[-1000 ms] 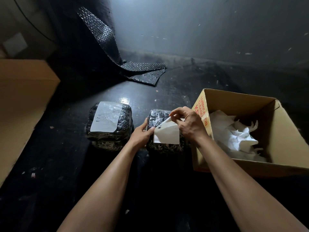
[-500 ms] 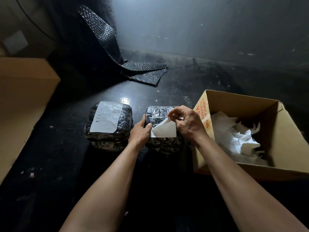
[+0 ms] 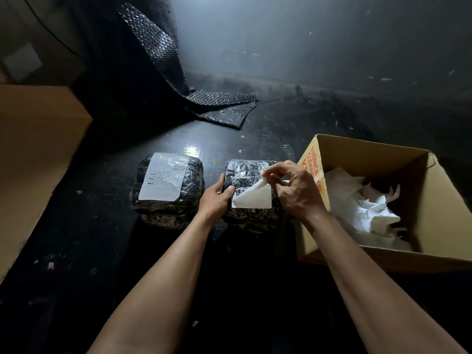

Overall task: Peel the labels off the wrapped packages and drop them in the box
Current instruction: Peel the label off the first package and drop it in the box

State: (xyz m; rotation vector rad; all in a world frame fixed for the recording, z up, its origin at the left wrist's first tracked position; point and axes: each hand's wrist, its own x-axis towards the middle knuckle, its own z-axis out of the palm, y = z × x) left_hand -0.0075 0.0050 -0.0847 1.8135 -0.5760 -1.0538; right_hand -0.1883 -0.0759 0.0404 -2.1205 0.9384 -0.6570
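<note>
On the dark surface (image 3: 102, 238) much is lost to shadow: the lower sides of both packages fade into black, the print on the left package (image 3: 168, 208) is too faint to read, and the cardboard sheet (image 3: 38, 149) at the left is cut off by the frame. The right package (image 3: 245, 172), black and glossy, sits just beside the open box (image 3: 434, 200). Its white label (image 3: 252, 199) is folded back toward the viewer, its near edge flat on the wrap. The right hand (image 3: 296, 190) pinches the lifted corner; the left hand (image 3: 217, 198) grips the package's left side. Crumpled labels (image 3: 362, 210) lie in the box.
</note>
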